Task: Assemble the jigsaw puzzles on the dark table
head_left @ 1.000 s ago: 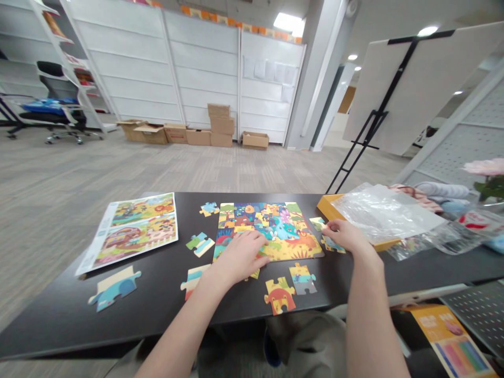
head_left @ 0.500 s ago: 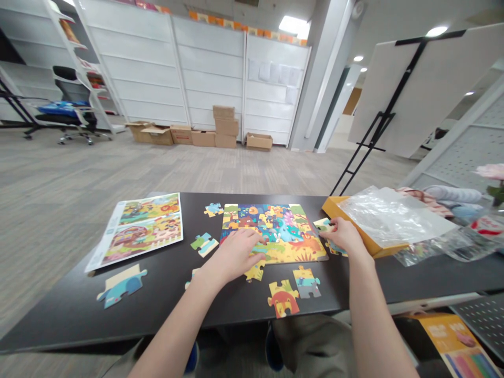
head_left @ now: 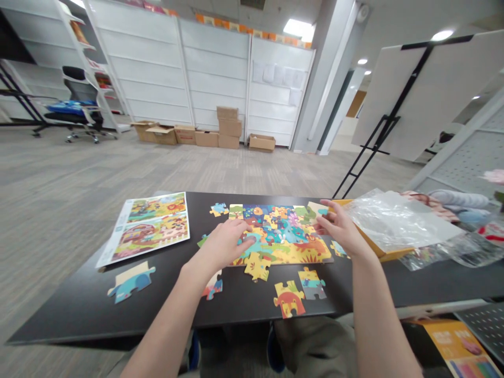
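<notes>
A jigsaw puzzle (head_left: 291, 247) of colourful animals lies on the black table, partly assembled. My right hand (head_left: 340, 228) holds a cream, green and blue puzzle piece (head_left: 317, 209) at the puzzle's upper right corner. Across the puzzle's left side lies my left hand (head_left: 226, 241), fingers stretched out and apart, hiding part of the picture. Just below the puzzle's edge is a yellow piece (head_left: 257, 266). Nearer me are a lion-face piece (head_left: 289, 300) and a blue-grey piece (head_left: 312, 283). My left forearm partly covers a red and blue piece (head_left: 213, 286).
On the left lie a printed picture sheet (head_left: 151, 226) and a blue elephant-like piece (head_left: 132, 282). Another piece (head_left: 219, 209) sits behind my left hand. To the right, a yellow box (head_left: 372, 244) carries clear plastic wrapping (head_left: 397, 220). One piece (head_left: 339, 249) lies beside the box.
My right hand has carried its piece up and left from beside the puzzle to its upper right corner. My left hand has shifted left over the puzzle.
</notes>
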`<act>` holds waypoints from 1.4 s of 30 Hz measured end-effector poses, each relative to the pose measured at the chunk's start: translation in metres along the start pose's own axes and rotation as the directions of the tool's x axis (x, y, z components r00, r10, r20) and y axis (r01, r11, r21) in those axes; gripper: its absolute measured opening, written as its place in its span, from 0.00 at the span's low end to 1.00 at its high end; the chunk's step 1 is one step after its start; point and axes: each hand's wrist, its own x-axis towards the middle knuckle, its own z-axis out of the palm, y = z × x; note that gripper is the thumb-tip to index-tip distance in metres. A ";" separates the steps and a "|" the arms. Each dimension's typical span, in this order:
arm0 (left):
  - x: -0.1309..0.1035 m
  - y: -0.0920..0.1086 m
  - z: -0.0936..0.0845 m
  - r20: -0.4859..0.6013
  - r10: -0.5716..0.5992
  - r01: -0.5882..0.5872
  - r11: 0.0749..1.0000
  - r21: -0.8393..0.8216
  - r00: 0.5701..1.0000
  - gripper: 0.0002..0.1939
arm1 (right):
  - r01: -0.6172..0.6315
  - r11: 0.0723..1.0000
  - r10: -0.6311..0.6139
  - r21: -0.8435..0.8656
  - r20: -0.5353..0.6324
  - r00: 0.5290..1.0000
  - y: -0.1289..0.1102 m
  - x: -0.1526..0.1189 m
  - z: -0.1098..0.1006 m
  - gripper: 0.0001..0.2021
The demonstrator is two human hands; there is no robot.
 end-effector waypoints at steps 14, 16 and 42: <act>-0.017 -0.001 0.008 0.034 -0.214 0.202 0.955 0.218 0.976 0.26 | 0.161 0.908 -0.078 -0.387 0.222 0.972 -0.030 0.042 0.083 0.24; -0.017 -0.001 0.011 0.060 -0.229 0.212 0.955 0.207 0.972 0.26 | 0.201 0.876 -0.078 -0.438 0.283 0.956 -0.034 0.064 0.103 0.22; -0.015 -0.004 0.015 0.055 -0.241 0.226 0.954 0.196 0.969 0.26 | 0.336 0.595 0.118 -0.730 0.492 0.862 -0.005 0.141 0.177 0.21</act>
